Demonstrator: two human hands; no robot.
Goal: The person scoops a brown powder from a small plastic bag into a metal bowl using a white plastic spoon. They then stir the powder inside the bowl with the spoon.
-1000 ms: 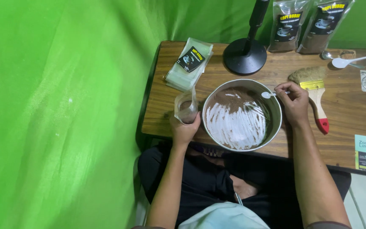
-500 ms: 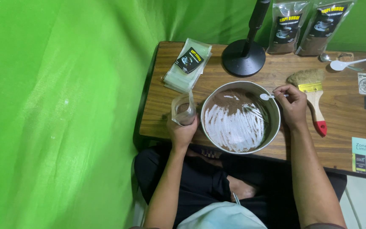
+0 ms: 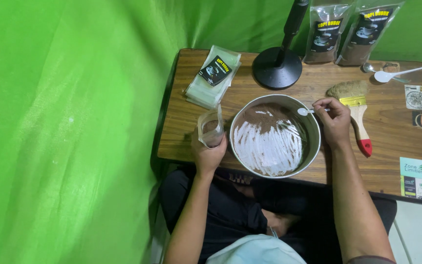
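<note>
A round metal bowl (image 3: 313,128) with brown powder and a scraped pale bottom stands at the table's near edge. My left hand (image 3: 208,152) holds a small clear plastic pouch (image 3: 211,128) upright just left of the bowl; some brown powder shows inside it. My right hand (image 3: 333,120) rests at the bowl's right rim and grips a small white spoon (image 3: 305,111), whose scoop hangs over the powder.
A stack of clear pouches (image 3: 212,76) lies at the back left of the wooden table (image 3: 391,132). A black round stand (image 3: 278,67), two filled dark bags (image 3: 348,32), a white spoon (image 3: 391,75), a red-handled brush (image 3: 355,105) and stickers (image 3: 417,176) sit around.
Both hands keep their hold and barely move. The view has shifted slightly.
</note>
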